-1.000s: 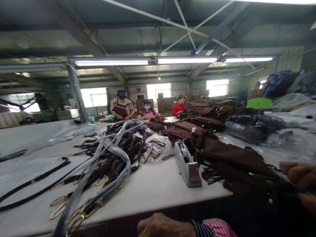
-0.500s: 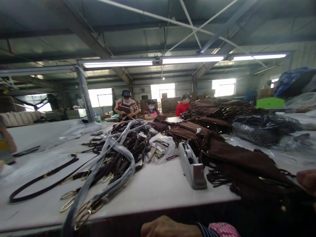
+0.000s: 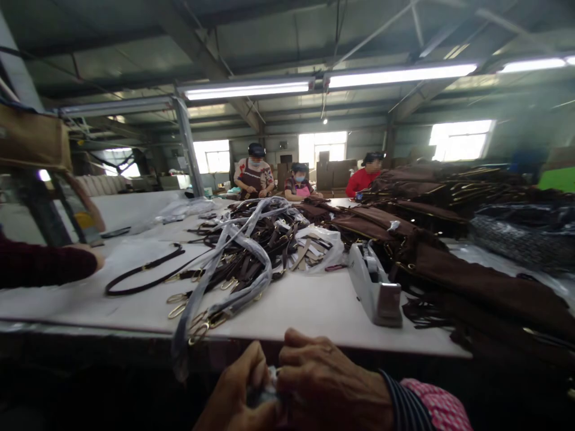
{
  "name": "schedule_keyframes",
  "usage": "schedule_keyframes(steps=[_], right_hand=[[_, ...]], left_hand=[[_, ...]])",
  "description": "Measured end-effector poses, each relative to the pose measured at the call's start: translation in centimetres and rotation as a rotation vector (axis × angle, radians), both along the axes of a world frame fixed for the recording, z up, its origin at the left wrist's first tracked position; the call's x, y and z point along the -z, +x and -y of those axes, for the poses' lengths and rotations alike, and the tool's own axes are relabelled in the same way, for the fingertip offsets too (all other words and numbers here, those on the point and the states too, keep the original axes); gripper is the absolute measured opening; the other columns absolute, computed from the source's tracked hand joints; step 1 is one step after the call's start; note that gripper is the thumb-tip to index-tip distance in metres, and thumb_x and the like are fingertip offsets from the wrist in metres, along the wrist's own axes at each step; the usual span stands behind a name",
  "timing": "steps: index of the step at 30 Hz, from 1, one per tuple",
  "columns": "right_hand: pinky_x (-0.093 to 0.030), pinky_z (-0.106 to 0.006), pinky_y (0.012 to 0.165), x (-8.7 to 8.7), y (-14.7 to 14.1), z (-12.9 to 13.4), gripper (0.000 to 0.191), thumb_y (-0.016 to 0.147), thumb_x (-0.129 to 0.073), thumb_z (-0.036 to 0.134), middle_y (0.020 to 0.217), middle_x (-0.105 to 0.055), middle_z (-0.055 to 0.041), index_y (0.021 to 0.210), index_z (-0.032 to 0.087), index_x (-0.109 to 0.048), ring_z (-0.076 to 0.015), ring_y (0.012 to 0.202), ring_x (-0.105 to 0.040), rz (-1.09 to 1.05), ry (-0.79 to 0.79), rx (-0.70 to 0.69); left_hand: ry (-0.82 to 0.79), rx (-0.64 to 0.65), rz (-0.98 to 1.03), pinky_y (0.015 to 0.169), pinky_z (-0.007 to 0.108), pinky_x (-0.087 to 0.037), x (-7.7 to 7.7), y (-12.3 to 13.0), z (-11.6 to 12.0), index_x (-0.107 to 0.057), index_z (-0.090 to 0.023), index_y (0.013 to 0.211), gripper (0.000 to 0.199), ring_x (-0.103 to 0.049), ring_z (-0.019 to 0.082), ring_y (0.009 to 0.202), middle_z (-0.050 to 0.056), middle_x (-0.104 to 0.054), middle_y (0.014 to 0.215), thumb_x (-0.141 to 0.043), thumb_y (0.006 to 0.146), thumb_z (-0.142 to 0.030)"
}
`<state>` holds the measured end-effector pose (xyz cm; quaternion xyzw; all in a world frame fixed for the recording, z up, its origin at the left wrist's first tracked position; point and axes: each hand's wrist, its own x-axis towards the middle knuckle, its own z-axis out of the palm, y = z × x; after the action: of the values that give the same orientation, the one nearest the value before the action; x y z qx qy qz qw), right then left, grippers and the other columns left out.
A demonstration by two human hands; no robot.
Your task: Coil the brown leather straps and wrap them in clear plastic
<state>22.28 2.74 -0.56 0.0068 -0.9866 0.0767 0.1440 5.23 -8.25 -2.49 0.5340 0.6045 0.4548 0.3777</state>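
L hand [image 3: 236, 386] & R hand [image 3: 335, 380], grip pinched on a small pale item [image 3: 266, 395], blurry, just off the white surface's [image 3: 309, 314] near edge. Up top: straps [image 3: 251, 254], tape dispenser [image 3: 367, 290], brown bags [image 3: 480, 275] R side. Tube lights [image 3: 399, 76] o'head, 3 co-workers [image 3: 254, 178] opp.

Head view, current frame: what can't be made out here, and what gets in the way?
All in the head view:
- Small pale item between the bare left hand and bare right hand: its kind and full shape, covered by fingers and blurred.
- Left wrist: cut off by the bottom edge.
- Co-worker's dark maroon sleeve: its upper part, cut off by the left edge.
- Dark brown straps: their number, hidden by overlap.
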Motion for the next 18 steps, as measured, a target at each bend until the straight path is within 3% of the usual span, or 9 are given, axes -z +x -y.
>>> schedule_keyframes(steps=[3,7,12,18], right_hand=[[-0.045,-0.032,0.081,-1.7,0.9,1.1,0.006,0.083,-0.061,0.015,0.089,-0.063,-0.0026,0.087,0.019,-0.059,-0.0183,0.084,-0.052,-0.006,0.007,0.088],[-0.048,-0.035,0.083,-2.1,1.2,1.1,0.016,0.092,-0.051,0.011,0.098,-0.063,-0.0071,0.1,0.018,-0.063,-0.0222,0.096,-0.052,-0.066,-0.093,0.12],[-0.051,-0.042,0.092,-0.7,1.0,0.6,0.03,0.094,-0.049,0.008,0.112,-0.062,-0.0096,0.121,0.017,-0.061,-0.025,0.103,-0.052,-0.113,-0.162,0.184],[-0.05,-0.051,0.093,2.3,0.0,1.4,0.052,0.091,-0.051,0.005,0.129,-0.062,-0.0188,0.143,0.003,-0.05,-0.0338,0.112,-0.051,-0.17,0.101,0.4]], left_hand=[[-0.021,-0.02,0.244,0.055,0.021,-0.034,-1.2,0.5,-0.3,-0.041,-0.022,0.076,0.032,-0.041,0.01,0.064,-0.007,-0.046,0.071,-0.073,0.07,-0.022],[-0.071,-0.103,0.453,0.055,0.021,-0.038,-2.4,0.7,-1.0,-0.04,-0.022,0.074,0.04,-0.047,0.008,0.058,-0.007,-0.05,0.065,-0.078,0.064,-0.018],[-0.063,-0.18,0.639,0.058,0.021,-0.04,-2.7,0.5,-1.9,-0.04,-0.022,0.073,0.043,-0.048,0.008,0.058,-0.008,-0.051,0.063,-0.08,0.06,-0.014],[-0.081,-0.2,0.772,0.061,0.024,-0.04,-2.4,0.8,-2.7,-0.039,-0.022,0.074,0.042,-0.049,0.009,0.062,-0.008,-0.048,0.066,-0.08,0.065,-0.021]])
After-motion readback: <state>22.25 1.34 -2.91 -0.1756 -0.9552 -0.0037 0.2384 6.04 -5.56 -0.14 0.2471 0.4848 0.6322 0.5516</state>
